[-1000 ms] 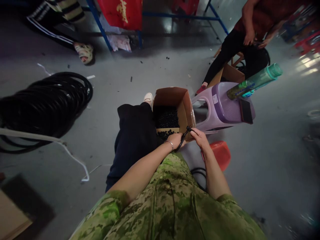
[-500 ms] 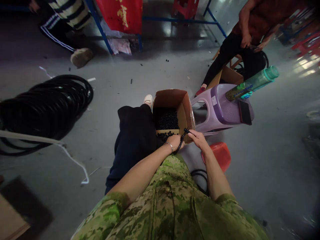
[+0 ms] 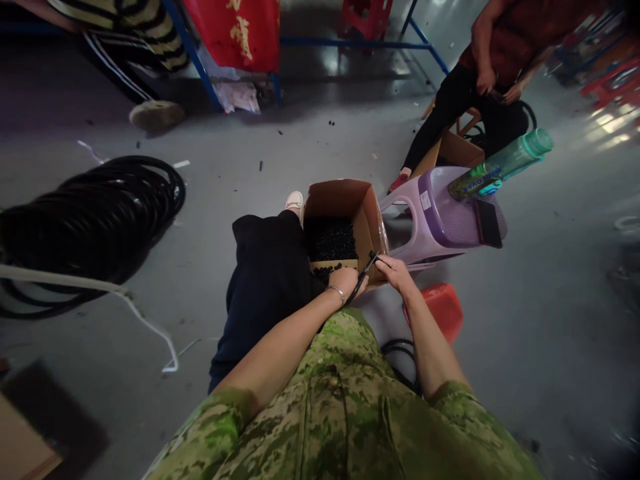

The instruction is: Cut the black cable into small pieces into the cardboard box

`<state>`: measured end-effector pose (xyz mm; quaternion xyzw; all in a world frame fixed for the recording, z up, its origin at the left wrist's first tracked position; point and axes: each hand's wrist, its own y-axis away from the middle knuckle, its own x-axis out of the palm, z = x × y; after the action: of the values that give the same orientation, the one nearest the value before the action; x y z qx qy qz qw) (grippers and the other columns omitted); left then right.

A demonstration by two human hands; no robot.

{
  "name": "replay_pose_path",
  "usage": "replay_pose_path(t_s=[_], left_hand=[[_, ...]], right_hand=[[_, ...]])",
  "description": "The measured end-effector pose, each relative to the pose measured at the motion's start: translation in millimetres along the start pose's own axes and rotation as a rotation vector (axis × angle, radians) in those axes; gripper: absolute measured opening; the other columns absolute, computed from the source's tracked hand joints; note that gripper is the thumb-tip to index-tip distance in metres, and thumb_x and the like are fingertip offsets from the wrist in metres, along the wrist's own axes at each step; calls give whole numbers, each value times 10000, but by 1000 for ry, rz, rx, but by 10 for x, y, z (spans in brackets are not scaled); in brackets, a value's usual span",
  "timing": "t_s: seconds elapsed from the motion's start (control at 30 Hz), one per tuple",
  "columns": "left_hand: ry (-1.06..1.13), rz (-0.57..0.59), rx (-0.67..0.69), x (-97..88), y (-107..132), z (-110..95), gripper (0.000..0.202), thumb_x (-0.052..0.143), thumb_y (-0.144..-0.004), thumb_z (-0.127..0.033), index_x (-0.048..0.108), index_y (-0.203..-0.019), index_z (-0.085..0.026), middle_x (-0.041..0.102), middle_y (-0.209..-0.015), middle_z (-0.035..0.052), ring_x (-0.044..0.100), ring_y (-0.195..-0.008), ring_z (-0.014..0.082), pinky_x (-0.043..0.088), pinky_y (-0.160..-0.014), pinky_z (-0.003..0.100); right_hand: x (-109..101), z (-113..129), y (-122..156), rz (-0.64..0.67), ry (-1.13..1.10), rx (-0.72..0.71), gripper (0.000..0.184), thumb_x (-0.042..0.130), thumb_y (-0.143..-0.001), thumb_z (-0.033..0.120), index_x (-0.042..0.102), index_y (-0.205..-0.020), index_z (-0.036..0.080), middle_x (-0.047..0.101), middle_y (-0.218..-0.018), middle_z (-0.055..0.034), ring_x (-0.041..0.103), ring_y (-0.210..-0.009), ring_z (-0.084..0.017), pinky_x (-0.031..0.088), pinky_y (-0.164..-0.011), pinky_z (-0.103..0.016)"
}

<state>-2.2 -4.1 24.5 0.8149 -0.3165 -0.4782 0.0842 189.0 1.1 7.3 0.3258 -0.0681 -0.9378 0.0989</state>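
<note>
My left hand is closed around a thin black cable, just in front of an open cardboard box with several small black parts in it. A silver bracelet sits on that wrist. My right hand pinches the cable's upper end near the box's right front corner. Both hands meet on the cable, above my lap. More black cable loops on the floor below my right forearm.
A purple plastic stool stands right of the box with a green bottle and a dark phone on it. A red stool is under my right arm. A big black hose coil lies left. A seated person is at the back right.
Both hands stay on the cable by the box with only slight shifts. The camera has tilted a little. The striped-trousered person at the back left has moved their foot.
</note>
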Motion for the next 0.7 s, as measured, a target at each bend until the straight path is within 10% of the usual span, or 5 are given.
replay_pose_path(t_s=[0.4, 0.7], left_hand=[[77, 56, -94, -15, -63, 14, 566, 397, -892, -553, 732, -993, -108, 724, -1011, 178, 690, -951, 284, 527, -831, 343], [111, 51, -88, -24, -35, 1, 395, 498, -853, -443, 701, -1043, -164, 727, -1029, 138, 693, -965, 250, 529, -816, 284]], right_hand=[[335, 14, 114, -303, 97, 61, 376, 459, -891, 434, 631, -1135, 205, 704, -1034, -68, 652, -908, -213, 493, -846, -335], [89, 111, -7, -22, 95, -46, 284, 548, -847, 387, 713, -1004, 218, 736, -1013, -42, 667, -969, -233, 500, -895, -354]])
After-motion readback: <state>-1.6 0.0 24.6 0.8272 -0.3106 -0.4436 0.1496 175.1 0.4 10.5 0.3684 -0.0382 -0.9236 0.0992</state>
